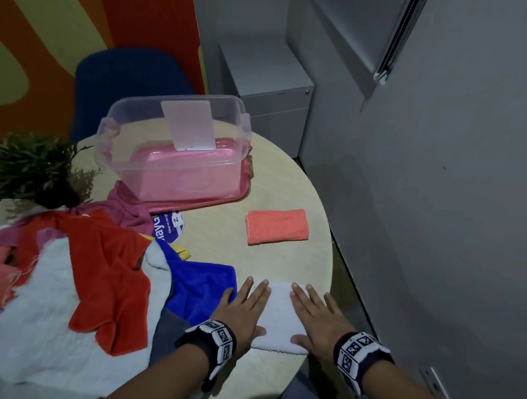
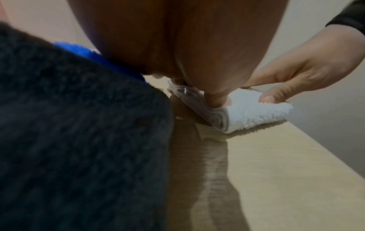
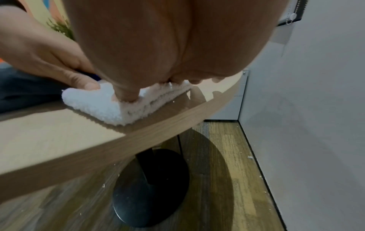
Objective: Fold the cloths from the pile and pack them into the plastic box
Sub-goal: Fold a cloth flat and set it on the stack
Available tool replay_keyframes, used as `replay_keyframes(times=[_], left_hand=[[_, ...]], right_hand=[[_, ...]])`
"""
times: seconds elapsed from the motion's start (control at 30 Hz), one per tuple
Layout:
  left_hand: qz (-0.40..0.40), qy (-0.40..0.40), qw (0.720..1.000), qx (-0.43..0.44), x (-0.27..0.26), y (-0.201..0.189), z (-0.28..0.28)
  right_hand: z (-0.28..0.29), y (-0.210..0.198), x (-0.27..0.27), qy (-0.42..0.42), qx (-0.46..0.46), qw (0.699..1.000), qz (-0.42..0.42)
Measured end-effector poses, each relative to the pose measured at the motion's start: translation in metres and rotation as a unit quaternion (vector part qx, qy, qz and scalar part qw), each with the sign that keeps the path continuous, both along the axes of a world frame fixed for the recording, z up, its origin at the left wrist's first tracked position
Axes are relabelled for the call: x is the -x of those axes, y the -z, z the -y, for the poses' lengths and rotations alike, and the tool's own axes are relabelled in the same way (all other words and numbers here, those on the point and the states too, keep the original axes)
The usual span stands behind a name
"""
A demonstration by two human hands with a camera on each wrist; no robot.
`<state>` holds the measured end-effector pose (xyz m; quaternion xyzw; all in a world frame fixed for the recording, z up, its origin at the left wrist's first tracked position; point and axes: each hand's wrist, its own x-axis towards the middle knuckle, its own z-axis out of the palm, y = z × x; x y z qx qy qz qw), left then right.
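A folded white cloth lies near the table's front right edge. My left hand lies flat on its left side with straight fingers, and my right hand lies flat on its right side. Both thumbs press the cloth's near edge, seen in the left wrist view and the right wrist view. A folded orange cloth lies farther back. The clear plastic box stands at the back over its pink lid. The pile of cloths covers the table's left side.
A blue cloth lies just left of my left hand. A potted plant stands at the back left. The round table's edge runs close under the white cloth. A grey wall rises on the right, with a blue chair behind the table.
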<state>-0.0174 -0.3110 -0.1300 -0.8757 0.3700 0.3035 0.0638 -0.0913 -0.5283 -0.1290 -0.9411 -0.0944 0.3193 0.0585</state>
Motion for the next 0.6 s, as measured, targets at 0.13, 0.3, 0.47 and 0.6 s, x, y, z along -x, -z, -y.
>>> replay_keyframes(times=[0.13,0.3,0.47,0.6], left_hand=[[-0.016,-0.009,1.0,-0.022,-0.002,0.006,0.001],[-0.018,0.004,0.999,-0.037,-0.009,0.008,0.004],[0.035,0.021,0.999,-0.013,-0.022,-0.004,0.012],[0.079,-0.048,0.994,0.063,-0.025,-0.025,0.014]], right_hand=[[0.004,0.005,-0.004,-0.023,0.026,0.999,-0.008],[0.001,0.0,-0.008,-0.015,0.033,0.999,-0.018],[-0.004,-0.014,-0.005,0.014,0.028,0.999,0.017],[-0.005,-0.024,-0.002,0.008,0.065,0.996,0.057]])
